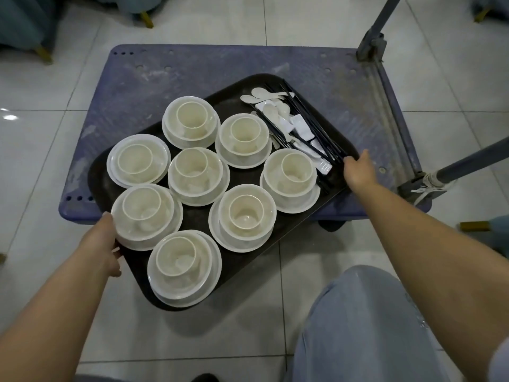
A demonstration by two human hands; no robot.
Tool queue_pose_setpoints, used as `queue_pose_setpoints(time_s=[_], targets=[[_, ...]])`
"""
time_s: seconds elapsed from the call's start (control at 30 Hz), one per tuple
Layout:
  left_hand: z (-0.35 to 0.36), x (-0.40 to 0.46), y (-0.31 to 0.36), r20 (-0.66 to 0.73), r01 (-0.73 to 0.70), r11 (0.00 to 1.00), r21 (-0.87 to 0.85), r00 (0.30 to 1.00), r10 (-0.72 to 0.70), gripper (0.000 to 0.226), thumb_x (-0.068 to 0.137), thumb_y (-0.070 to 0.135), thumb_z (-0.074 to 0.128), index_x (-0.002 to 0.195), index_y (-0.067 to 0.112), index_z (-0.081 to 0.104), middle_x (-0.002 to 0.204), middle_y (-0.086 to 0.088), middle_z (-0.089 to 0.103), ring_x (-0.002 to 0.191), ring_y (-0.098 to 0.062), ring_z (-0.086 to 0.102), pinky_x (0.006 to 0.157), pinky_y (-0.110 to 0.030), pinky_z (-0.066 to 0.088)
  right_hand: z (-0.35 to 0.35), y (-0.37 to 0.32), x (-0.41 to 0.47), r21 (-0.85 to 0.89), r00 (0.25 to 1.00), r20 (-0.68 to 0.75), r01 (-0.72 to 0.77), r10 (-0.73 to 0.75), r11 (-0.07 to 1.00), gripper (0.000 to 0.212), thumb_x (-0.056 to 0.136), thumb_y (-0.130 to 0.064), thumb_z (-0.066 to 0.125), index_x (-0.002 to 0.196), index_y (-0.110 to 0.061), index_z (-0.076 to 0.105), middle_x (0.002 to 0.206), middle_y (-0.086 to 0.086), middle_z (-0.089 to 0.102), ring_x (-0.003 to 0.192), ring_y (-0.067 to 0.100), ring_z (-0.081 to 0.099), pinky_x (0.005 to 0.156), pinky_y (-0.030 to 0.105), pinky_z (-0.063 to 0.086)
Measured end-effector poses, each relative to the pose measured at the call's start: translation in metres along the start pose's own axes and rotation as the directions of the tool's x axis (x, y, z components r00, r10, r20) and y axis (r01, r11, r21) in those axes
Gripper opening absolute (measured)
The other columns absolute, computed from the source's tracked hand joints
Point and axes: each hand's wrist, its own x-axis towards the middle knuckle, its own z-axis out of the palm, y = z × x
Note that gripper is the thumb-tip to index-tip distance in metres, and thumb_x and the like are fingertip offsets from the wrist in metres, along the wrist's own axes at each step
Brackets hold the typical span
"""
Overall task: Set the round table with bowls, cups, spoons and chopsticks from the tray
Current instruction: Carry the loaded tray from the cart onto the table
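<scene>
Both my hands — left hand, right hand — grip opposite edges of the tray, heavy-looking with rattling stacked bowls — I'd keep it level.

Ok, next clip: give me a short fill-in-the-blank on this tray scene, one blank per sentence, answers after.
1. The dark tray carries ___ stacks of a cup set in a bowl.
2. The tray rests partly on a ___ cart platform.
3. The left hand and the right hand each hold an ___ of the tray.
4. The black chopsticks lie beside the white ___, near the right hand.

Answers: eight; blue; edge; spoons
</scene>
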Motion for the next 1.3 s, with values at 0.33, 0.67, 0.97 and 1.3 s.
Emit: queue_pose_setpoints(time_s=[0.33,0.67,0.97,1.3], targets=[[0.003,-0.013,0.014,0.058,0.102,0.991,-0.082,0.993,-0.098,0.041,0.089,0.052,0.052,0.123,0.03,0.054,0.115,-0.003,0.047,0.107,-0.025,0.047,0.083,-0.035,0.039,-0.003,-0.009,0.008,0.267,0.997,-0.053,-0.041,0.057,0.963,0.029,0.088,-0.023,0.057,0.113,-0.008,0.056,0.105,0.01,0.057,0.083,0.021,0.053,0.072,0.026,0.039],[-0.004,0.001,0.021,-0.052,-0.079,0.971,-0.224,0.996,0.069,0.051,0.078,0.037,0.066,0.128,0.026,0.06,0.118,0.003,0.067,0.103,-0.022,0.065,0.094,-0.039,0.052,0.003,0.047,-0.037,0.204,0.918,-0.347,-0.127,0.193,0.971,0.028,0.095,-0.02,0.045,0.114,-0.006,0.06,0.118,0.017,0.061,0.105,0.034,0.057,0.079,0.033,0.038],[-0.003,-0.005,0.014,-0.1,-0.094,0.961,-0.261,0.993,0.07,0.048,0.083,0.038,0.056,0.126,0.018,0.061,0.113,-0.004,0.066,0.088,-0.025,0.065,0.073,-0.034,0.049,0.01,0.02,-0.015,-0.209,0.977,-0.097,0.169,-0.192,0.963,0.045,0.1,-0.033,0.043,0.135,-0.005,0.051,0.136,0.021,0.052,0.128,0.038,0.043,0.109,0.046,0.033],[-0.023,-0.015,0.007,0.056,-0.022,0.955,-0.297,0.998,0.04,0.044,0.081,0.037,0.056,0.12,0.017,0.064,0.11,-0.005,0.066,0.09,-0.025,0.064,0.083,-0.036,0.053,0.017,-0.008,-0.007,0.222,1.0,0.016,-0.023,0.02,0.975,0.067,0.08,-0.042,0.066,0.136,-0.011,0.047,0.135,0.016,0.053,0.126,0.034,0.048,0.106,0.047,0.041]])
